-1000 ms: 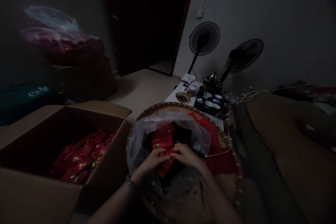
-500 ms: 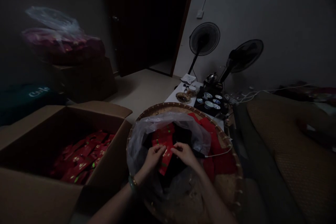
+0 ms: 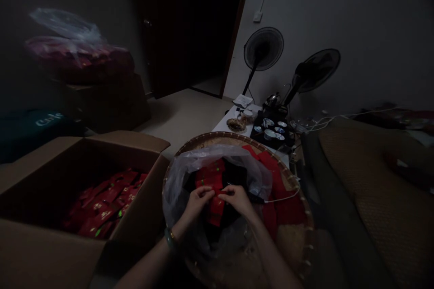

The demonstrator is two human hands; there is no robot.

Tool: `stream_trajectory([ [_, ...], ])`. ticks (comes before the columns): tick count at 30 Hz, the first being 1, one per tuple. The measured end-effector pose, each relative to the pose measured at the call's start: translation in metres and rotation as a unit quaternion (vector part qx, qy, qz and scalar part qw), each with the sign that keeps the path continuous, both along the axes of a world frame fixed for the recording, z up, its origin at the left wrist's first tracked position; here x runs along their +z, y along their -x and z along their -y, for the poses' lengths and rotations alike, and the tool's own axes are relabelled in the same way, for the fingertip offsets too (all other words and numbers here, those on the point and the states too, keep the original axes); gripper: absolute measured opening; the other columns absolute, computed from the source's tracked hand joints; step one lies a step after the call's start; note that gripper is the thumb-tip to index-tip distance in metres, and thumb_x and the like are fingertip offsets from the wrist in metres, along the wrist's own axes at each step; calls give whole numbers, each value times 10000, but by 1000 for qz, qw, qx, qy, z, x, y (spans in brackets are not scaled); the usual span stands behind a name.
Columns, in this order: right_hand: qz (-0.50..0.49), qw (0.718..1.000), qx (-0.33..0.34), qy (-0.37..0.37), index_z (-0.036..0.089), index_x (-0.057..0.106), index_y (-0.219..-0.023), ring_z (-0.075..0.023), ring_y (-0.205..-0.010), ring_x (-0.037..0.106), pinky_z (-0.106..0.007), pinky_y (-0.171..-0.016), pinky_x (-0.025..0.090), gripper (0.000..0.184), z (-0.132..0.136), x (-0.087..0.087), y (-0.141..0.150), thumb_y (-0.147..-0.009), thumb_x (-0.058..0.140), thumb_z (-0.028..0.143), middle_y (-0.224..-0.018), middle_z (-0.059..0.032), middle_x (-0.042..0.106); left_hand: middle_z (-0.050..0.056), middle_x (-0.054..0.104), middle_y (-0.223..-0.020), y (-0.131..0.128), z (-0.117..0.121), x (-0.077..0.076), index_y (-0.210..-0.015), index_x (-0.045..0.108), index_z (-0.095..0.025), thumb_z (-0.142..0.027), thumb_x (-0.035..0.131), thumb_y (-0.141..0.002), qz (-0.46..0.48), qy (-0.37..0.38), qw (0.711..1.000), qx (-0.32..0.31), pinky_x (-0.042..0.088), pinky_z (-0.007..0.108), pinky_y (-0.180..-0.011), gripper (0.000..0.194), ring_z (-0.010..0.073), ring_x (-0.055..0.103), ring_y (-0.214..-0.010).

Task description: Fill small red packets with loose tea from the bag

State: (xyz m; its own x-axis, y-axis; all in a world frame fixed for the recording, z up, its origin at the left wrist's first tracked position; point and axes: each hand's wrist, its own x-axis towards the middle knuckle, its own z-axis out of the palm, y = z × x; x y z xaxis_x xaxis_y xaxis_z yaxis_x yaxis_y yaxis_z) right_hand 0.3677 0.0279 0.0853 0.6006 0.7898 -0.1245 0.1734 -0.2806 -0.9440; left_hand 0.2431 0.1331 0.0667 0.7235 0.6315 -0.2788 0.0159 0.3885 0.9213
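Left hand (image 3: 197, 201) and right hand (image 3: 240, 199): fingers of both pinching one red packet (image 3: 216, 213), above plastic bag (image 3: 172, 185) in round woven tray (image 3: 308, 219). Packet pile (image 3: 103, 203) in cardboard box (image 3: 137, 210), red pieces (image 3: 288, 205) in tray. Finished count: can't tell.

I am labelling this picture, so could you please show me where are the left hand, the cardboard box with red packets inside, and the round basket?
Left hand (image 3: 195, 204): head view, middle of hand.
Cardboard box (image 3: 135, 207): head view, right side wall.
Round basket (image 3: 307, 221): head view, right rim.
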Motion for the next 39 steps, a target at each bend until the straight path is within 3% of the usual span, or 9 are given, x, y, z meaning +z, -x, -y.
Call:
stream_trajectory([
  [6,-21,999,-34,-15,133,661,-652,-104,-470,487,-217,-443,374,279,1,-5,1,-561,704,393,-549,3,586,-34,556,-581,1,0,5,-886,621,-107,-351,787,-484,37,21,999,9,375,199,-558,499,80,491,-541],
  [12,-14,1000,-21,-7,154,690,-715,-127,-494,517,-220,-421,369,303,1,-4,4,-592,680,430,-610,-18,632,-30,576,-603,-1,5,8,-1015,573,-122,-337,767,-524,54,-5,998,-17,404,219,-606,570,99,527,-581],
  [17,34,999,-37,-8,158,695,-664,-169,-585,564,-261,-536,418,235,3,-3,0,-612,675,386,-629,-35,656,23,610,-690,-3,6,4,-722,604,-136,-344,761,-527,33,-87,995,19,431,239,-648,325,136,553,-667],
  [20,35,999,-36,-16,163,695,-670,-178,-611,577,-273,-576,425,214,5,-3,0,-606,683,367,-646,-34,666,26,604,-642,-3,6,3,-627,607,-128,-368,730,-575,3,-116,993,-9,420,233,-622,274,134,538,-635],
  [25,24,999,-14,-32,165,695,-666,-183,-641,596,-275,-606,440,190,8,-2,2,-599,694,343,-657,-33,674,-3,596,-588,-3,6,1,-760,629,-123,-365,771,-507,25,-47,998,-24,410,225,-595,378,118,534,-579],
  [31,6,999,-33,-7,153,695,-680,-135,-493,523,-239,-462,389,241,8,-5,-2,-601,682,381,-578,-16,636,9,617,-620,-3,3,0,-644,634,-120,-348,764,-530,11,-57,998,-9,400,224,-612,286,117,528,-600],
  [34,-9,999,-36,-6,141,693,-671,-119,-445,498,-231,-423,379,270,5,-5,-1,-605,674,403,-565,-19,631,-10,593,-604,-2,7,1,-681,621,-122,-357,779,-517,37,-7,999,-4,391,210,-585,328,99,510,-572],
  [39,34,998,-39,-19,152,700,-670,-156,-520,568,-256,-496,433,247,-2,-7,8,-625,664,392,-608,-37,663,40,643,-752,1,23,4,-884,620,-109,-316,792,-546,89,148,976,-133,430,227,-637,432,131,590,-656],
])
